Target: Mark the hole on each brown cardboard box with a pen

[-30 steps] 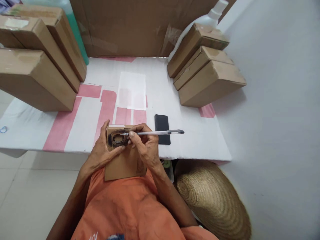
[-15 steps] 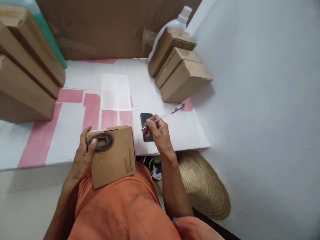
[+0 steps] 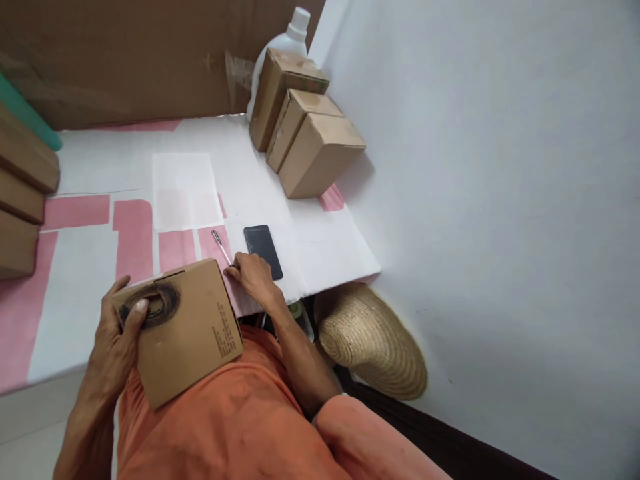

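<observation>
My left hand (image 3: 116,337) grips the left side of a brown cardboard box (image 3: 187,340) that rests against my lap and the table edge. The thumb lies beside a hole ringed with dark scribbled ink, and the other fingers are mostly hidden behind the box. On the right of the box, my right hand (image 3: 255,275) is low over the tabletop, its fingers closed at the near end of a pen (image 3: 221,245). The pen's far end points away toward a white sheet of paper (image 3: 185,190). A black phone (image 3: 263,250) lies just beyond the right hand.
Several cardboard boxes (image 3: 320,157) and a white bottle (image 3: 299,30) stand at the table's right back. More boxes (image 3: 20,193) and a green object (image 3: 27,113) are at the left. A straw hat (image 3: 375,340) sits below the table edge beside the white wall (image 3: 490,200).
My right hand has moved from above the phone to its left, lowering and turning the pen. The phone is now uncovered. The view has swung right; my left hand still holds the box.
</observation>
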